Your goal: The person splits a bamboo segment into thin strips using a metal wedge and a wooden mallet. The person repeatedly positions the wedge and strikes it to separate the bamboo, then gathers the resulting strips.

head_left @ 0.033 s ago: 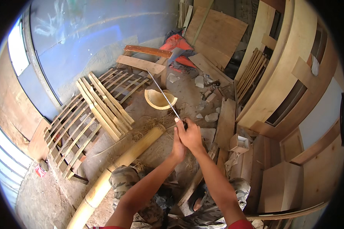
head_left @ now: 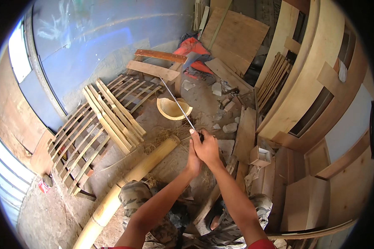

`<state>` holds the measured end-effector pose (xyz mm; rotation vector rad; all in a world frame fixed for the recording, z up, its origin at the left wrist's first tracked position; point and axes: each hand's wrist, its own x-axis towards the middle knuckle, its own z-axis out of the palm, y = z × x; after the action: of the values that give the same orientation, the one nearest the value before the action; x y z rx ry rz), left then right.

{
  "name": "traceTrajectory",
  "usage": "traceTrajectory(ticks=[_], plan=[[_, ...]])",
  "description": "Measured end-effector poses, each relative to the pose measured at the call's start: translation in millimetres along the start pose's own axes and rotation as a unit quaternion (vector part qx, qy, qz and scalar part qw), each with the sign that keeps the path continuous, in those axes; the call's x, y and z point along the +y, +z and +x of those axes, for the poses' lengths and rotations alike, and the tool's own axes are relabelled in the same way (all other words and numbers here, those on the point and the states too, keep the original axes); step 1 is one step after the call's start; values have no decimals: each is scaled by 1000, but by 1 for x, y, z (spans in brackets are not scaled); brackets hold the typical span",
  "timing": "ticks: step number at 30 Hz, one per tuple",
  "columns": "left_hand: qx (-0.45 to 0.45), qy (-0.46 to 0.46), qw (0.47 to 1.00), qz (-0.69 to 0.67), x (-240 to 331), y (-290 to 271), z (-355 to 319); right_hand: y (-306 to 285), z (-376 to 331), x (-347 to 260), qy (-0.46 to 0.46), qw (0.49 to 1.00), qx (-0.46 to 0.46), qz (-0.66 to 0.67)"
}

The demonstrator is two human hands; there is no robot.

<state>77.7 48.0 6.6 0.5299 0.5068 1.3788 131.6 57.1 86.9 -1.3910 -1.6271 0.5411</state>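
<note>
Both my hands are closed together around the grip of a long thin metal blade (head_left: 173,97), which points away and slightly left. Seen almost edge-on, its exact kind is unclear. My right hand (head_left: 207,148) wraps the dark grip, most of which is hidden. Pressed against it from the left is my left hand (head_left: 193,159), its fingers partly covered. Beyond the hands, the blade crosses in front of a broken, yellowish bowl-shaped piece (head_left: 167,111) on the ground. A thick bamboo pole (head_left: 143,164) lies to the left of my hands, one end close to them.
Left of the pole, split bamboo strips (head_left: 112,118) rest on a slatted rack (head_left: 77,155). A low wooden bench (head_left: 153,69) stands ahead. Stone chunks (head_left: 230,127) and a small open wooden box (head_left: 260,156) lie to the right, near large wooden panels (head_left: 303,83).
</note>
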Motion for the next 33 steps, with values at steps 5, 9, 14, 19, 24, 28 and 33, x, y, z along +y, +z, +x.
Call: traceTrajectory(ticks=[5, 9, 14, 19, 24, 28, 33], plan=[[-31, 91, 951, 294, -14, -29, 18, 8, 6, -1, 20, 998, 13, 58], [43, 133, 943, 302, -14, -13, 13, 7, 10, 2, 54, 979, -39, 191], [11, 113, 964, 240, 1, -12, 9, -2, 37, 22, 48, 975, -46, 213], [35, 132, 972, 193, 18, -7, -4, -21, 37, 60, 110, 989, -58, 82], [37, 108, 973, 198, 27, -19, -13, 3, -25, 232, 385, 915, -92, -74], [44, 117, 974, 187, 29, -37, -13, 34, -140, 315, 462, 836, -222, -196], [38, 101, 968, 225, 22, -38, -12, 70, -261, 365, 502, 845, -173, -66]])
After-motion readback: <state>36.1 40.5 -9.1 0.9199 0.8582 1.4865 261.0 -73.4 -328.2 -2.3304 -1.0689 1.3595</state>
